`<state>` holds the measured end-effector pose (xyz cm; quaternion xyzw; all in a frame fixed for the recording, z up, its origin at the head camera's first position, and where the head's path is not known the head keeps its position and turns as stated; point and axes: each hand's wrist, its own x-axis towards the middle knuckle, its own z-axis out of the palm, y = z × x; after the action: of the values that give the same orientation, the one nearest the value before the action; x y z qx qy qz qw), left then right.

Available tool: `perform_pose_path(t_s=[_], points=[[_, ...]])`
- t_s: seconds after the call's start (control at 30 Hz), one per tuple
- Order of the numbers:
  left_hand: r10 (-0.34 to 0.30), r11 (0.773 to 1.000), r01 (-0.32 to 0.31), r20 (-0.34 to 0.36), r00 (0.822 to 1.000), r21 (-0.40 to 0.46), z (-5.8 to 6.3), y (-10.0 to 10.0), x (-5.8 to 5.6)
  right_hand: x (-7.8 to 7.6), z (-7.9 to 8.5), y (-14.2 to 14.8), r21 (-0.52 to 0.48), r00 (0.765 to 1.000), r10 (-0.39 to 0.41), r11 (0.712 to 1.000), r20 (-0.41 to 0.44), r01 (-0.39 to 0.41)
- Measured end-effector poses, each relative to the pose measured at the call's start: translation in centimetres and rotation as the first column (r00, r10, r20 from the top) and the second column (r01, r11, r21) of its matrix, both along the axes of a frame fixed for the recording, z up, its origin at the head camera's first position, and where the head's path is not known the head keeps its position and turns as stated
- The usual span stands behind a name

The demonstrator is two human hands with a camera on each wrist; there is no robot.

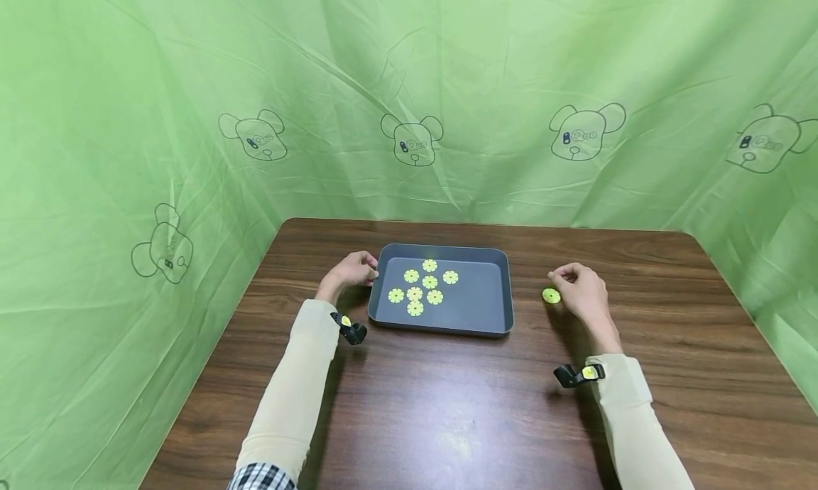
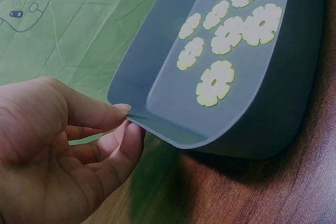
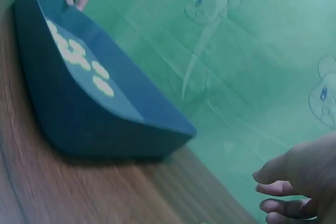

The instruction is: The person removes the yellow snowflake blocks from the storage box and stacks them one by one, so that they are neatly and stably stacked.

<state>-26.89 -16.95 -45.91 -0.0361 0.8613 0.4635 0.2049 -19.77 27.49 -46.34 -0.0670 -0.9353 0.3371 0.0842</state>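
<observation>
A dark grey rectangular tray (image 1: 476, 291) holds several yellow notched, flower-shaped plastic discs (image 1: 430, 282), mostly in its left half. My left hand (image 1: 355, 270) pinches the tray's left rim between thumb and fingers; the left wrist view shows the thumb (image 2: 122, 107) on top of the edge. To the right of the tray, my right hand (image 1: 580, 291) is held low over the table with its fingers bent. One yellow-green disc (image 1: 552, 295) is just below its fingertips. In the right wrist view, the thumb and fingers (image 3: 273, 171) stand apart with nothing between them.
Under everything is a brown wood-grain table (image 1: 690, 376). A green cloth (image 1: 486, 78) printed with mouse-like heads hangs behind it and along both sides. Each wrist wears a black camera mount (image 1: 578, 375) over a pale sleeve.
</observation>
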Motion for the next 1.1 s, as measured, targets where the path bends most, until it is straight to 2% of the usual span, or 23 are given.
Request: perform_pose_path(t_s=[0.13, 0.63, 0.9, 1.1], points=[[-0.003, 1.000, 0.003, 0.000, 1.000, 0.008, 0.1, 0.0, -0.1, -0.3, 0.5, -1.4, -0.014, 0.999, 0.031, 0.999, -0.041, -0.032], [-0.009, 1.000, 0.009, 0.015, 1.000, 0.003, 0.7, 0.1, -0.1, -1.4, 1.6, -7.1, -0.064, 0.985, 0.155, 0.985, -0.079, -0.160], [-0.019, 1.000, 0.019, 0.022, 1.000, -0.014, 1.1, 0.1, 0.0, -2.3, 0.8, -10.5, -0.037, 0.970, 0.232, 0.971, -0.066, -0.235], [-0.014, 1.000, 0.015, 0.026, 1.000, -0.019, 1.1, 0.0, -0.1, -2.9, 0.1, -12.3, -0.031, 0.968, 0.247, 0.968, -0.040, -0.248]])
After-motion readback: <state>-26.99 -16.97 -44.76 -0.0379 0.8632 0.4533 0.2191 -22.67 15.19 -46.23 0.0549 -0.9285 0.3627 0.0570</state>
